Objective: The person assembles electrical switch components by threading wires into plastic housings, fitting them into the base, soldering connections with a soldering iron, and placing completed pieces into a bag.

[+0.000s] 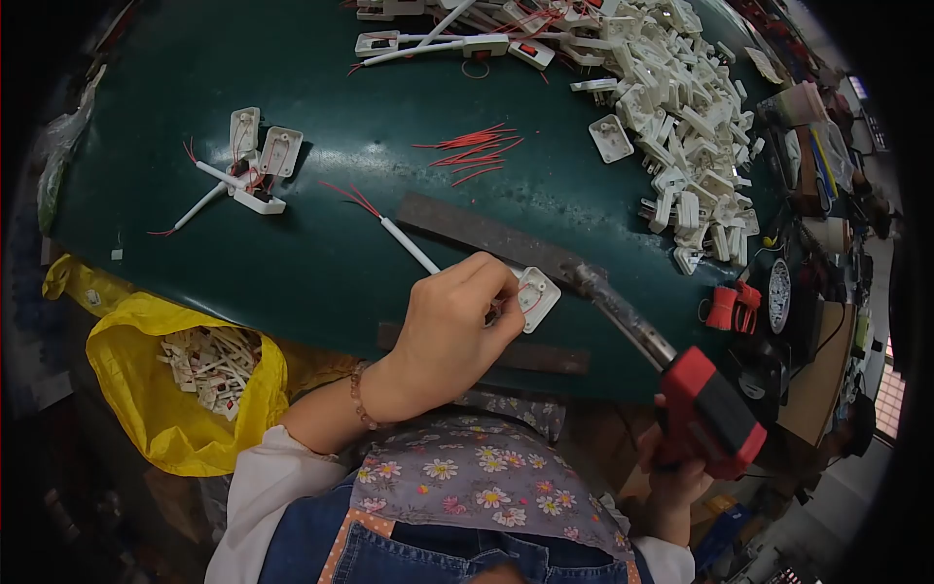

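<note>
My left hand point(449, 326) is closed in a pinch over the work; what lies between its fingertips is mostly hidden. Beside those fingertips sits an open white plastic housing point(541, 300) with a thin red wire in it. A white tube point(409, 243) with red wires point(358, 200) at its far end runs under the hand. My right hand point(671, 465) grips the handle of a red and black soldering gun point(708, 414). Its metal barrel point(628, 321) points up and left, the tip over a dark flat bar point(467, 230) near the housing.
A large heap of white plastic housings point(681, 127) lies at right. Loose red wires point(477, 151) are at centre, a wired assembly point(255, 175) at left, finished-looking pieces point(486, 46) at back. A yellow bag point(131, 389) holds small parts. Red coils point(730, 307) lie at right.
</note>
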`<state>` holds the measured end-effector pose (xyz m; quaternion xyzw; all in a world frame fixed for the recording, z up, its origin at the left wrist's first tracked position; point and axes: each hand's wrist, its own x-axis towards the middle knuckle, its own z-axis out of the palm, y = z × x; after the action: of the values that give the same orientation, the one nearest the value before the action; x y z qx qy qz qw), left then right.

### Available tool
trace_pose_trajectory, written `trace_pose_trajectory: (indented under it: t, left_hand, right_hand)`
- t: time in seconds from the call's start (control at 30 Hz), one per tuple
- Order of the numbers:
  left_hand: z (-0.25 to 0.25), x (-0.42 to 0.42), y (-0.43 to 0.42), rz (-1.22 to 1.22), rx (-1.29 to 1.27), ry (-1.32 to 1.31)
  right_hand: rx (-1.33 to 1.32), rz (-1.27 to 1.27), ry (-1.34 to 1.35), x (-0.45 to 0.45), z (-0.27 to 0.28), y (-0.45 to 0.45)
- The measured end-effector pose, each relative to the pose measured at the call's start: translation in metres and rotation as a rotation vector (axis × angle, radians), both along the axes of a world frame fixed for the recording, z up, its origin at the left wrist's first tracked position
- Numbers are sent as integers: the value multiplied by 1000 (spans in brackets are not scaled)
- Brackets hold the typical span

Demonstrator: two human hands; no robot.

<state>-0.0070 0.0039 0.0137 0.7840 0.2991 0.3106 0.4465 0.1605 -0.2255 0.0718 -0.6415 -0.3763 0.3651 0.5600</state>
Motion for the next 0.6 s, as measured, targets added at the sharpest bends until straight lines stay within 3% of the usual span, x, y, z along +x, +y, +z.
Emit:
trace_pose_trajectory:
  t: [0.13,0.6]
  left_hand:
    - [0,0,2,-7,-69,-22]
    - [-7,-2,4,-29,-129,-75]
  right_hand:
    - [-164,-31,-80,-6,6,-4]
    - [-254,5,-171,-4,7,1]
